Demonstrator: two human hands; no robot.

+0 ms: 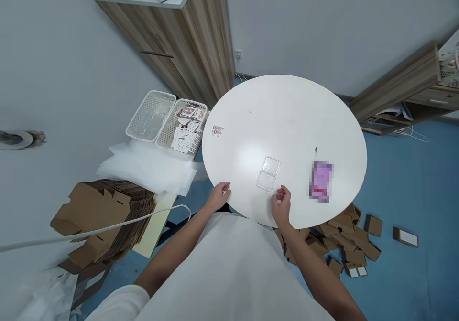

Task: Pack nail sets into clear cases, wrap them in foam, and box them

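A clear plastic clamshell case (268,173) lies open on the round white table (287,120), near its front edge. My right hand (281,204) rests just below and to the right of the case, fingers curled loosely, nothing visible in them. My left hand (219,194) sits at the table's front-left edge with fingers bent over the rim. A small card of pink press-on nails (217,130) lies at the table's left side. A purple blurred packet (321,180) lies to the right of the case.
Two white baskets (150,115) stand left of the table, one holding several nail packets (187,126). Flat cardboard boxes (107,216) are stacked at lower left, with white foam sheets (150,168) above them. Small brown boxes (351,244) litter the blue floor at right. Wooden cabinets stand behind.
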